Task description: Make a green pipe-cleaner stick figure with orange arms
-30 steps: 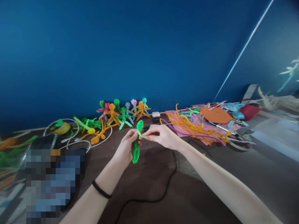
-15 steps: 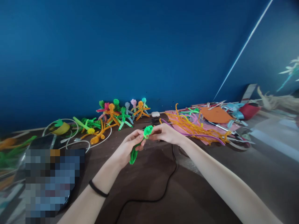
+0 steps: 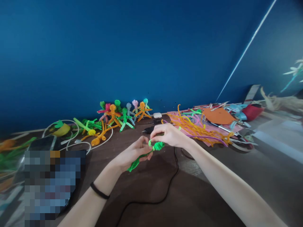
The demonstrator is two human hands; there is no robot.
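Note:
My left hand [image 3: 136, 151] is closed around a green pipe cleaner figure [image 3: 158, 146], whose coiled head points right. Its folded green legs [image 3: 134, 164] hang out below my palm. My right hand [image 3: 164, 134] pinches a light green pipe cleaner [image 3: 150, 143] at the figure's neck, just above my left fingertips. A short light green tip shows beyond the right hand's knuckles. Part of the figure is hidden inside my left fingers.
Finished-looking pipe cleaner figures [image 3: 113, 114] stand along the wall. Orange pipe cleaners [image 3: 199, 129] lie on pink paper at right, near scissors and orange paper [image 3: 219, 116]. A phone-like device [image 3: 54, 186] lies at left. A black cable [image 3: 151, 203] crosses the brown table.
The figure has tipped from upright to pointing right and sits slightly lower. My right hand has shifted over its neck, pinching the light green pipe cleaner.

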